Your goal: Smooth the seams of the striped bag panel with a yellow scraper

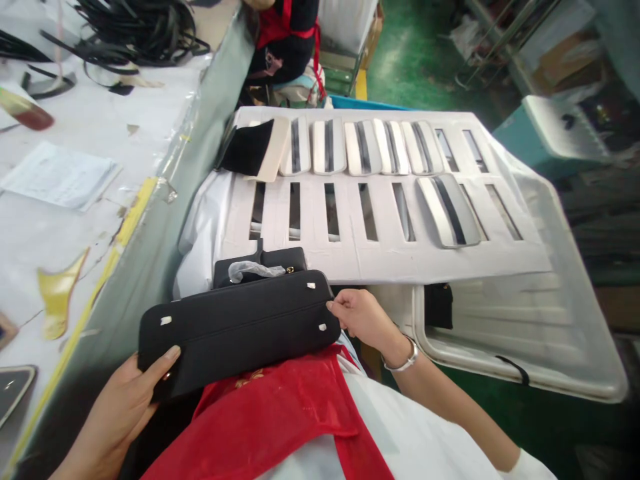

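The black bag (245,327) is held just above the person's lap, over the red apron (270,427), a long flat face turned up with small white tabs (311,285) near its corners. The left hand (133,393) has its grip round the left end, thumb laid on top; the right hand (363,317) pinches the edge at the other end between thumb and finger. I'd judge the step in hand to be handling that right edge while the left steadies the bag; the next move seems to call for a firm left hold and fine fingertip control on the right. Just beyond is a plastic-wrapped handle (255,270), then a slotted white board (345,260) bearing striped pieces (327,147). A pale bin (565,353) reaches out to the right, and the table (100,233) at left carries black straps (140,27).
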Tool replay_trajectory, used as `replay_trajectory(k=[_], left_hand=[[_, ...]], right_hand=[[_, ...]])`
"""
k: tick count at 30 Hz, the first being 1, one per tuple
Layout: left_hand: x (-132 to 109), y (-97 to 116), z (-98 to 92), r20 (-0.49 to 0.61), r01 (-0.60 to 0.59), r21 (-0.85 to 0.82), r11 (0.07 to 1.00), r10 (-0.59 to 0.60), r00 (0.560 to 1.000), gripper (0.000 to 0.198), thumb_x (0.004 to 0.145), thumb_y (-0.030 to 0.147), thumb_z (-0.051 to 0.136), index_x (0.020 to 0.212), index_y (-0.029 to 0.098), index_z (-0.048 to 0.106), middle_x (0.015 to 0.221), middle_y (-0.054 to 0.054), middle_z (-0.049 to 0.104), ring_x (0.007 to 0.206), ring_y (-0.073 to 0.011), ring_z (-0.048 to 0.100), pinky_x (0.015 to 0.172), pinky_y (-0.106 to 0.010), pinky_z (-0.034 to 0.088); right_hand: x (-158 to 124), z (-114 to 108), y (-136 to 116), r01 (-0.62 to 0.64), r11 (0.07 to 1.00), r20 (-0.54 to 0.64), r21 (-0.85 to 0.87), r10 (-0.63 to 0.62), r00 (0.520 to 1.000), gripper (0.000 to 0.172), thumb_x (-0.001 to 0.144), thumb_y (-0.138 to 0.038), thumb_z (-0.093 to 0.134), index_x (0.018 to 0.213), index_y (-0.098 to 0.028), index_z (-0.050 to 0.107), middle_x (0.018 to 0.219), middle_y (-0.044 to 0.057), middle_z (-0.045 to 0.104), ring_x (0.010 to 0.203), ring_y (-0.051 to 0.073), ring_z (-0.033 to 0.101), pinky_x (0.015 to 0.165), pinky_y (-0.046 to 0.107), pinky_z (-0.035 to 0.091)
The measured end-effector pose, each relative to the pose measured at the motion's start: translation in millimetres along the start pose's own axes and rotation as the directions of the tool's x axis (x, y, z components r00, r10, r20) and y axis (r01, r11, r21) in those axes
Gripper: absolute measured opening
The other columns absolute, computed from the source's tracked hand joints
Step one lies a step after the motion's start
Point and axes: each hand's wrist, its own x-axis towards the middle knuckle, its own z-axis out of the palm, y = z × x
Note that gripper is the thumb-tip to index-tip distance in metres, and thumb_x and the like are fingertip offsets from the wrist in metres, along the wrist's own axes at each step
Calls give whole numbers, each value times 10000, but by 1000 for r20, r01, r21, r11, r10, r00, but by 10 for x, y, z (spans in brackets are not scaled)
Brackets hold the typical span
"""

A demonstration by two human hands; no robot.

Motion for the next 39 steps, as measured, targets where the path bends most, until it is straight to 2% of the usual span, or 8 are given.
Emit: replay_trajectory(k=[2,3,7,12,17,21,27,39], left_hand=[[-31,61,39,71,74,-206,976,-61,996,419,730,507,637,1050,240,595,945,-17,713,788,-203,666,743,-326,555],[-37,89,46,124,100,-319,942,-63,990,444,747,488,656,1087,215,578,976,-29,705,806,-189,660,746,-299,548],[16,103,-46,167,92,-453,887,-17,986,362,725,451,706,928,168,610,813,3,669,686,-129,614,622,-208,510],[67,-8,-201,185,92,-335,938,-31,982,324,752,481,640,831,171,596,687,28,596,591,-111,573,540,-207,488],[61,-3,-252,163,-55,-113,992,73,984,368,767,513,575,692,153,558,507,42,466,458,-97,471,435,-202,420],[57,33,-288,120,-139,-133,981,155,981,363,798,506,535,706,157,569,505,46,442,446,-82,434,423,-186,357],[227,-146,-263,192,-168,-86,982,182,965,380,807,483,534,621,152,530,524,39,459,438,-71,373,426,-207,267],[284,-238,-222,157,-189,-155,970,214,964,364,788,464,569,625,139,584,590,8,554,563,-108,451,526,-223,334]], right_hand=[[-13,4,-16,-16,1000,-2,-18,16,1000,312,803,-424,489,605,-184,517,469,-28,541,365,72,453,385,189,302],[-16,5,-24,-32,999,-1,-16,32,999,322,794,-443,489,602,-186,514,465,-29,530,363,74,447,381,193,298],[44,-4,-51,-140,989,20,36,140,990,356,714,-529,504,587,-196,491,422,-42,462,338,78,387,367,212,272],[112,-14,-55,-192,981,21,15,191,981,399,611,-592,548,558,-201,485,418,-31,460,343,86,386,382,230,268],[112,-11,41,-193,981,-8,22,194,981,431,609,-621,599,573,-201,509,434,-31,459,359,91,383,384,237,275],[107,-12,51,-195,980,-11,26,196,981,420,612,-606,620,577,-200,522,437,-31,451,363,96,380,379,243,277],[75,0,-38,-213,976,-31,43,215,976,438,603,-606,639,565,-191,506,426,-39,441,349,79,345,378,231,230],[21,2,-151,-220,975,-50,-24,219,975,461,612,-625,641,565,-195,478,438,-45,408,382,84,327,401,229,220]])
